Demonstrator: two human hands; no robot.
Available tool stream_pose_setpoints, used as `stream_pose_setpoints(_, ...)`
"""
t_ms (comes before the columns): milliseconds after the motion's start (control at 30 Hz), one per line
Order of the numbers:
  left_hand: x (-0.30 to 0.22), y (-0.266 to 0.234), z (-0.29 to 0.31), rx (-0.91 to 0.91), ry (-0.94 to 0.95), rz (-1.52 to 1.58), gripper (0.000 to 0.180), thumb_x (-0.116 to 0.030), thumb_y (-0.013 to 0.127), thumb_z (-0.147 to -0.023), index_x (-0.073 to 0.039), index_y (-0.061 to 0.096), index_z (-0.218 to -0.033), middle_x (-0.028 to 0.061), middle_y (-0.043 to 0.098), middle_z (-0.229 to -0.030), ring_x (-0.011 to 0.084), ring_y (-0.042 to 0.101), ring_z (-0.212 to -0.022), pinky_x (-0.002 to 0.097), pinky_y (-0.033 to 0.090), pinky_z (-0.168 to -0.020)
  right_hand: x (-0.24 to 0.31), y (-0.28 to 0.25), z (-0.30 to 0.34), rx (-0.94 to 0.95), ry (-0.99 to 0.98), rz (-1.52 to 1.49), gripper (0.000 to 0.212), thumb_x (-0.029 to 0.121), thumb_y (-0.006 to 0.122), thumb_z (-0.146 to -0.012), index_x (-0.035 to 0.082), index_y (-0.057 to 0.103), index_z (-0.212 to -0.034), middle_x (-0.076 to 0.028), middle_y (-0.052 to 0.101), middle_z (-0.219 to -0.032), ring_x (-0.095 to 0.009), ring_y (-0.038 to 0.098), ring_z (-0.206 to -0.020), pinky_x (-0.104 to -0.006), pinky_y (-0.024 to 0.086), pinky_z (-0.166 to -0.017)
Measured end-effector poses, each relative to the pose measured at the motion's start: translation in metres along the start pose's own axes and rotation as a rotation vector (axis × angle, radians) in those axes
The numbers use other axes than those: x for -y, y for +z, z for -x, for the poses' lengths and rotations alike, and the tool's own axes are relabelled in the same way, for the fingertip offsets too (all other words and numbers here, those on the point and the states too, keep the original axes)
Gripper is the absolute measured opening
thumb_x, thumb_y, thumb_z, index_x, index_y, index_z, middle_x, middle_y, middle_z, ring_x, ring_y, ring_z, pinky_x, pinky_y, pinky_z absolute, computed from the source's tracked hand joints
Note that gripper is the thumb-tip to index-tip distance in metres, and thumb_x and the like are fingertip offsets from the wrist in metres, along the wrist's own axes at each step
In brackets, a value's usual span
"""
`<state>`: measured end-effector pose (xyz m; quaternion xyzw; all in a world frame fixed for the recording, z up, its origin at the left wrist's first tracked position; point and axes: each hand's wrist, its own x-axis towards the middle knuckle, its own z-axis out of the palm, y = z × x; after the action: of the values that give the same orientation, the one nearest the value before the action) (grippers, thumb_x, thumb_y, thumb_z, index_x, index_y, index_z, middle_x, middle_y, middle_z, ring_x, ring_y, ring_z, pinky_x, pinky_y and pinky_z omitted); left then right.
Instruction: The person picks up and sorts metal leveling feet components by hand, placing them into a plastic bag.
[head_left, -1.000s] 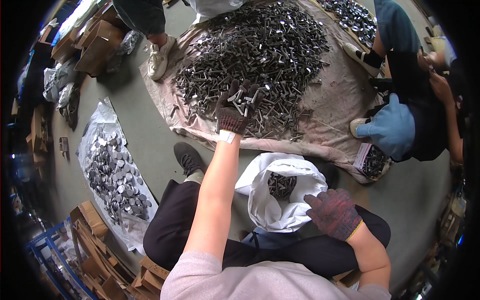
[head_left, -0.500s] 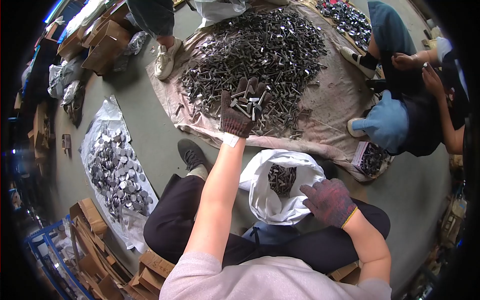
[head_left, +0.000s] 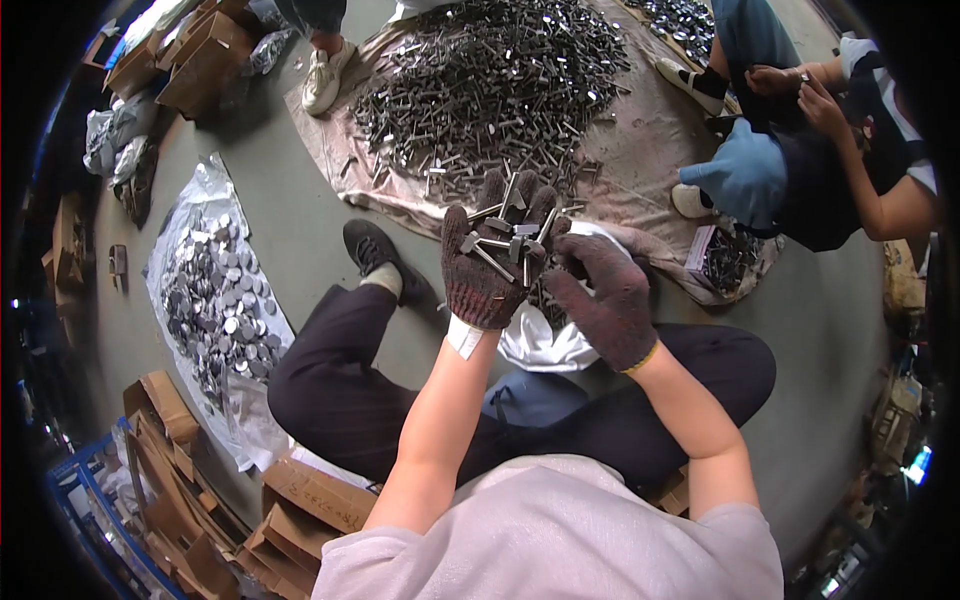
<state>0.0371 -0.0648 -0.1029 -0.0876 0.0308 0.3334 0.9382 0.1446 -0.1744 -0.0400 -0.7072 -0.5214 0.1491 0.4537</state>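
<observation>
Smooth grey floor [head_left: 300, 205] carries a stained pinkish cloth [head_left: 640, 150] at 12 o'clock, heaped with dark T-shaped metal pieces [head_left: 490, 90]. Palm up, the left hand [head_left: 487, 285] in a dark knitted glove cradles several loose silvery T-shaped metal pieces [head_left: 523, 243]. Just beside, toward 3 o'clock, the similarly gloved right hand [head_left: 612, 308] curls its fingers; contact cannot be told.

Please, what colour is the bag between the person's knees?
The bag is white; the head view shows it best, though partly hidden.
</observation>
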Motion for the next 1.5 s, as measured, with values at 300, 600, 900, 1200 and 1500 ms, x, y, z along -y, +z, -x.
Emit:
stream_pose_setpoints(300,0.007,-0.012,0.081,-0.073,0.005,0.033,0.076,-0.064,0.039,-0.096,-0.012,0.037,-0.151,0.0189,0.036,-0.154,0.0394,0.032,-0.143,0.0536,0.026,-0.117,0.021,0.032,0.053,0.053,0.009,0.037,0.019,0.006,0.073,-0.079,0.000,0.066,-0.095,-0.015,0.065,-0.085,-0.029,0.066,-0.077,-0.0361,0.053,-0.071)
stream_pose_setpoints(600,0.023,-0.022,0.098,-0.179,-0.072,0.025,0.066,-0.054,0.041,-0.099,-0.010,0.039,-0.149,0.0214,0.033,-0.155,0.0396,0.030,-0.144,0.0541,0.023,-0.118,0.047,0.017,0.069,0.197,-0.427,0.088,0.026,0.016,0.078,-0.073,0.011,0.068,-0.097,-0.006,0.066,-0.090,-0.027,0.063,-0.085,-0.0418,0.047,-0.079)
stream_pose_setpoints(900,0.032,-0.020,0.110,-0.191,-0.092,-0.060,0.072,-0.060,0.037,-0.097,-0.010,0.039,-0.149,0.0203,0.039,-0.152,0.0416,0.036,-0.139,0.0584,0.026,-0.115,0.039,0.037,0.090,0.124,-0.465,0.211,0.026,0.017,0.071,-0.061,0.015,0.070,-0.087,-0.001,0.063,-0.081,-0.025,0.062,-0.078,-0.0414,0.049,-0.073)
stream_pose_setpoints(1200,0.027,-0.032,0.108,-0.224,-0.123,0.055,0.065,-0.052,0.037,-0.100,-0.010,0.037,-0.150,0.0203,0.031,-0.157,0.0414,0.024,-0.146,0.0620,0.017,-0.118,0.039,-0.008,0.128,-0.060,-0.163,0.202,0.024,0.015,0.078,-0.075,0.013,0.065,-0.095,-0.003,0.063,-0.086,-0.026,0.061,-0.085,-0.0405,0.047,-0.079)
stream_pose_setpoints(1500,0.037,-0.039,0.106,-0.242,-0.199,0.080,0.066,-0.055,0.043,-0.097,-0.012,0.041,-0.147,0.0204,0.041,-0.150,0.0441,0.037,-0.139,0.0630,0.022,-0.116,0.004,-0.068,0.132,-0.357,-0.027,0.683,0.035,0.024,0.077,-0.080,0.009,0.062,-0.108,-0.014,0.059,-0.115,-0.036,0.057,-0.107,-0.0483,0.044,-0.095)
